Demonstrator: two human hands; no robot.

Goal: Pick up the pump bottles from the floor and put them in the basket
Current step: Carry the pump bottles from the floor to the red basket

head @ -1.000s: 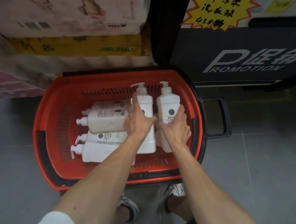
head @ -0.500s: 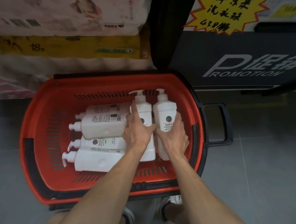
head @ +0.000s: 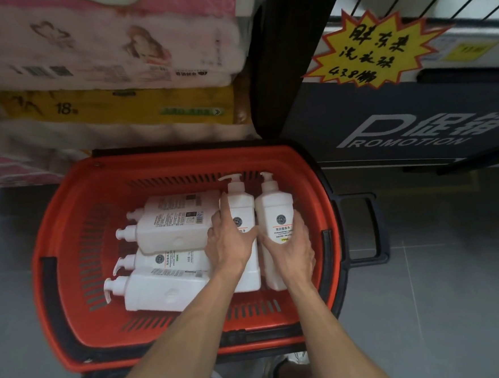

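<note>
Glossy white plastic pump bottles (head: 171, 229); slotted orange plastic basket (head: 70, 260).

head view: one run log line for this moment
phase: placing | left grip: holds left bottle | right grip: holds right bottle | basket: four more bottles lying inside

We read white "PROMOTION" on the dark display panel (head: 401, 137), "18" on the yellow plastic-wrapped tissue pack (head: 65, 108), and handwritten black characters and digits on the yellow starburst price card (head: 371, 50). The label print on the upright white plastic pump bottles (head: 276, 213) is too small to read.
</note>
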